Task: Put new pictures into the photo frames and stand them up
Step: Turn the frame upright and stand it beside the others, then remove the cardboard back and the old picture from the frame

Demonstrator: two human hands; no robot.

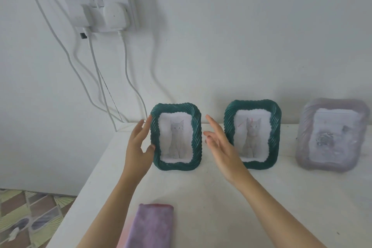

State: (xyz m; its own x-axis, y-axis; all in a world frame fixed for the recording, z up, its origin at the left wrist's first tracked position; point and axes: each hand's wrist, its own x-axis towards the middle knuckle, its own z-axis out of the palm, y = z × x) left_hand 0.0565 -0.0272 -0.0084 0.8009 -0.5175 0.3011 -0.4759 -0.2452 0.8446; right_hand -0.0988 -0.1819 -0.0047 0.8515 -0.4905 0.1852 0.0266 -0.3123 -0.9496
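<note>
The left green frame (176, 137) stands up on the white table (201, 197), near the wall, and it has a picture of a gray cat (177, 139) inside. The left hand (138, 145) is open with its fingers spread, and its thumb and fingertips touch the left edge of this frame. The right hand (221, 147) is open too, with the fingers spread. It hangs in the air just to the right of the frame and does not touch it.

Behind the right hand stands a second green frame (252, 135) with another cat picture (251, 139). Farther right is a pale purple frame (332, 135), also standing, but its picture is too blurry to tell.

Close to the person, a purple cloth (151, 227) lies flat on the table. On the wall up to the left is a white socket (100, 9) with plugs in it, and white cables (96, 70) hang down from it.
</note>
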